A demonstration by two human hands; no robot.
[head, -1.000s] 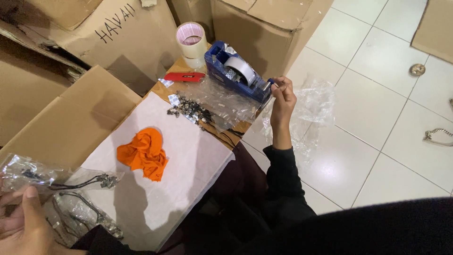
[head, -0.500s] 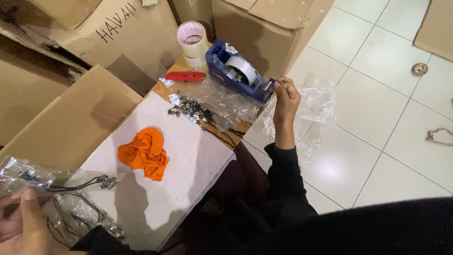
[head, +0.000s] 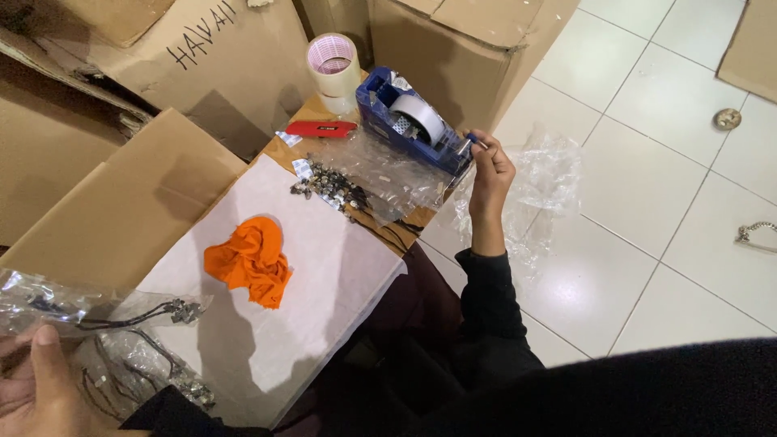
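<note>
My right hand (head: 489, 173) reaches out to the front end of a blue tape dispenser (head: 409, 121), fingers pinched at the tape's free end by the cutter. My left hand (head: 36, 388) sits at the lower left, holding a clear plastic bag (head: 97, 324) with dark cords and small metal pieces inside. An orange cloth (head: 251, 260) lies crumpled on a white sheet (head: 324, 283) over a cardboard surface. A pile of small metal parts (head: 328, 184) rests near the sheet's far edge, beside crinkled clear plastic (head: 388, 174).
A roll of clear tape (head: 333, 66) stands behind a red utility knife (head: 321, 129). Cardboard boxes (head: 243, 48) surround the work surface. On the white tiled floor lie more clear plastic (head: 542, 178), a small round metal piece (head: 727, 119) and a chain (head: 757, 233).
My right hand has shifted slightly along the dispenser's front end. My left hand has risen a little with the bag.
</note>
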